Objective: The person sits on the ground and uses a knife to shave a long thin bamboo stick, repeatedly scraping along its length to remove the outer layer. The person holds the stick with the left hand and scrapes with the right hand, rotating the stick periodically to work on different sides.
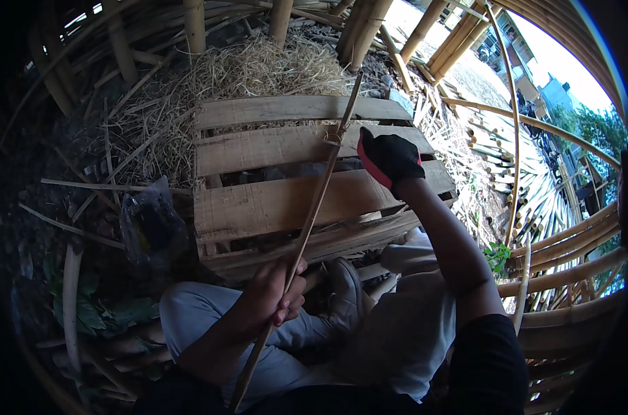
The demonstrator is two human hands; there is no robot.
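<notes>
A long, thin bamboo strip (310, 211) runs slantwise from my lap up over a slatted wooden pallet-like stand (258, 204). My left hand (272, 294), bare, is wrapped around its lower part. Beside the upper part, my right hand (391, 158) wears a black glove with red edging. Its fingers are curled closed over the slats, a little to the right of the strip. Whatever they may grip is hidden. A small pale curl (333, 140), perhaps a shaving, clings to the strip near the glove.
Dry straw-like shavings (258, 69) are heaped behind the stand. A clear plastic bag (153, 221) with something dark inside lies to the left. Bamboo poles (569, 280) form a railing on the right, and cut bamboo pieces (535, 197) lie beyond. My shoe (345, 290) is close under the stand's front.
</notes>
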